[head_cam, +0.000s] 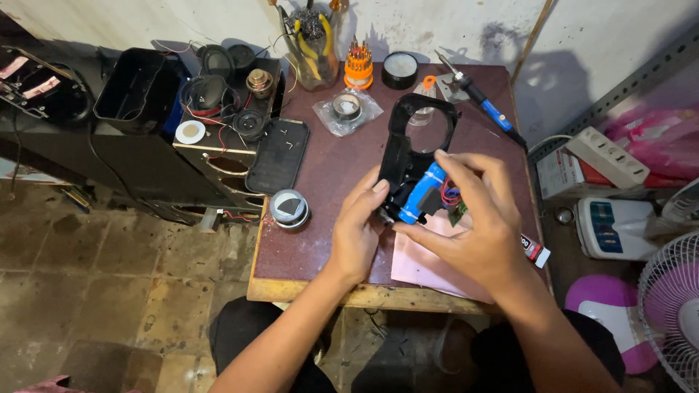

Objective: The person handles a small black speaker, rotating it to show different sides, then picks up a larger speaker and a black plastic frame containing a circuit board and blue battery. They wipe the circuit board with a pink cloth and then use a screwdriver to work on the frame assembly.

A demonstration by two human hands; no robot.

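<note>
A black plastic housing (412, 138) with a round opening lies on the brown tabletop (335, 175). My left hand (358, 229) grips its near left edge. My right hand (477, 222) comes from the right, fingers pinching a blue cylindrical battery (424, 191) with red wires that sits at the housing's near end. A small green circuit board peeks out by my right fingers. Under my right hand lies a pink sheet (426, 266).
A small round speaker (290, 209) sits left of my hands, a black flat cover (277, 154) beyond it. At the back are a jar of pliers (314, 44), an orange screwdriver set (358, 67), a soldering iron (480, 100) and a bagged speaker (347, 108). Fans stand right.
</note>
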